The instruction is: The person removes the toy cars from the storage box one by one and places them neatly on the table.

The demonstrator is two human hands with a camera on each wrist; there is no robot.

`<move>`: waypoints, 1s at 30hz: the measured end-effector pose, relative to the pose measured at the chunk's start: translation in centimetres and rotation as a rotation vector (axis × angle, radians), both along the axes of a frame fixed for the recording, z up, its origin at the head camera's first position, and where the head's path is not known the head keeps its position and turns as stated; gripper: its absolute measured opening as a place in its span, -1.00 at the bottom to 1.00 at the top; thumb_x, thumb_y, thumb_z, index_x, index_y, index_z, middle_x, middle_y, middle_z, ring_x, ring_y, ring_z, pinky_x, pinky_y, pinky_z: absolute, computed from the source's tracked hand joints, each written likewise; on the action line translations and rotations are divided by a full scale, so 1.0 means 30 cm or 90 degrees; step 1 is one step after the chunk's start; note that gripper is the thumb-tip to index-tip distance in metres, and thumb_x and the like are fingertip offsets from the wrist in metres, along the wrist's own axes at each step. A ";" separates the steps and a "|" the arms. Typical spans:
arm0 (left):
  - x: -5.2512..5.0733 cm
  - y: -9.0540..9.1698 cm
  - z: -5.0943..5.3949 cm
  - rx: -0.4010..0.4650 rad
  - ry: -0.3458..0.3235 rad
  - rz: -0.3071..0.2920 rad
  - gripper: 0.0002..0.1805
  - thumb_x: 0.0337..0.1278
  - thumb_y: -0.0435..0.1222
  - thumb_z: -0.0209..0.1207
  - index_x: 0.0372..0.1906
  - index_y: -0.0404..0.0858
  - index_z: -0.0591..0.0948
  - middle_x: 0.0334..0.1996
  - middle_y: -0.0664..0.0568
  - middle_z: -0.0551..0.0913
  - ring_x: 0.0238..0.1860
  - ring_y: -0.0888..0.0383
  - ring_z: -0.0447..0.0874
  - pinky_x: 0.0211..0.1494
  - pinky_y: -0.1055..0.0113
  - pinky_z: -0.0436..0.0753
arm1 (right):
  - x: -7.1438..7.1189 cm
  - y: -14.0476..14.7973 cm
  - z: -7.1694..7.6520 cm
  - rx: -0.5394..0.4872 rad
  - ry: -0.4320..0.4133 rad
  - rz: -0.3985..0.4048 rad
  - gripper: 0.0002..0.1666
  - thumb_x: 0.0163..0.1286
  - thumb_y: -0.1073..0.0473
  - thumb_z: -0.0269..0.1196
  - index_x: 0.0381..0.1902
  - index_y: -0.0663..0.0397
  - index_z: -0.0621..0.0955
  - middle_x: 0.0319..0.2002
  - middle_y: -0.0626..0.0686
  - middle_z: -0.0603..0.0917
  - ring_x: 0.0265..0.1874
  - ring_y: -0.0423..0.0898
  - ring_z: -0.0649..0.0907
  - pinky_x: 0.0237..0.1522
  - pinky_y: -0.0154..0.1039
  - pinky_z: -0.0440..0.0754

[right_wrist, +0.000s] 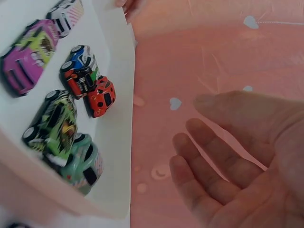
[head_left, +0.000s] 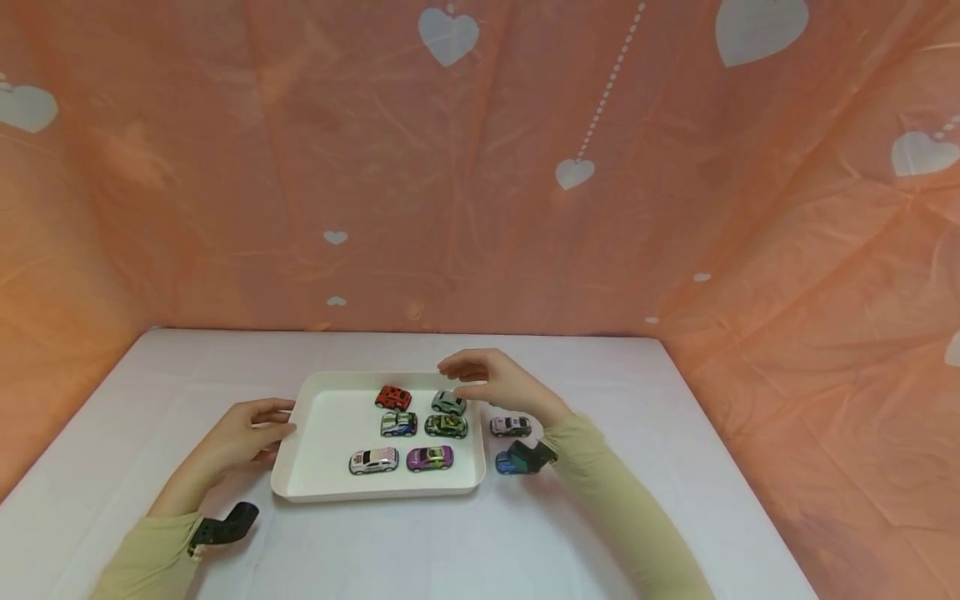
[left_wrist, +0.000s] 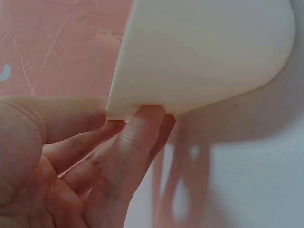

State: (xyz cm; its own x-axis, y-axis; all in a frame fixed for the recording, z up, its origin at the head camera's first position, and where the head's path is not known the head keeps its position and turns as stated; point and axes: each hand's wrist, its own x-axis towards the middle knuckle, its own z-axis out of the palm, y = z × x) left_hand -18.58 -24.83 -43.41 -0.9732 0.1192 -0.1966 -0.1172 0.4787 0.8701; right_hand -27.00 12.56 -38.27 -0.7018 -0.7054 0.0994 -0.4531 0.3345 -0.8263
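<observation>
A white tray (head_left: 318,442) lies on the table with several toy cars in its middle and right part. Among them are a red car (head_left: 393,397), a pale green car (head_left: 448,403), a dark green patterned car (head_left: 446,427), a white car (head_left: 373,461) and a purple car (head_left: 430,458). My left hand (head_left: 238,435) grips the tray's left edge; the left wrist view has its thumb at the rim and fingers against the outer side. Over the tray's far right corner, my right hand (head_left: 498,385) hovers with spread, relaxed fingers, holding nothing.
To the right of the tray, beneath the right forearm, stand a white-and-black toy car (head_left: 511,426) and a blue toy car (head_left: 512,463), the latter partly covered by the wrist camera. An orange cloth with white hearts (head_left: 448,37) hangs behind and beside the white table (head_left: 360,550).
</observation>
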 end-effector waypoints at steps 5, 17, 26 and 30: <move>-0.002 0.001 -0.005 0.003 -0.001 0.000 -0.46 0.26 -0.37 0.14 0.26 -0.56 0.32 -0.01 -0.38 0.53 -0.28 0.10 0.63 -0.38 0.24 0.62 | -0.029 -0.049 -0.005 -0.004 -0.021 0.010 -0.56 0.29 0.35 0.27 0.14 0.17 0.56 0.10 0.11 0.59 0.10 0.09 0.55 0.13 -0.18 0.46; -0.002 -0.003 -0.008 0.003 -0.003 0.003 -0.45 0.25 -0.36 0.16 0.26 -0.55 0.33 -0.02 -0.35 0.55 -0.29 0.11 0.63 -0.38 0.26 0.62 | -0.076 -0.172 -0.040 0.021 -0.028 0.052 -0.55 0.27 0.47 0.24 0.13 0.30 0.54 0.08 0.30 0.56 0.09 0.15 0.54 0.10 -0.23 0.48; -0.003 0.002 -0.004 0.000 -0.005 0.008 -0.45 0.25 -0.36 0.16 0.26 -0.55 0.33 -0.01 -0.35 0.54 -0.29 0.11 0.62 -0.37 0.26 0.62 | -0.092 -0.234 -0.079 0.036 -0.051 0.065 -0.54 0.25 0.44 0.26 0.13 0.38 0.52 0.07 0.24 0.59 0.08 0.05 0.56 0.11 -0.24 0.48; -0.003 0.002 -0.007 0.003 -0.004 0.008 -0.45 0.25 -0.35 0.16 0.26 -0.55 0.34 -0.02 -0.35 0.54 -0.31 0.12 0.60 -0.39 0.26 0.62 | -0.092 -0.249 -0.092 0.050 -0.064 0.073 -0.53 0.25 0.46 0.25 0.15 0.39 0.51 0.08 0.25 0.58 0.09 0.05 0.55 0.08 -0.33 0.47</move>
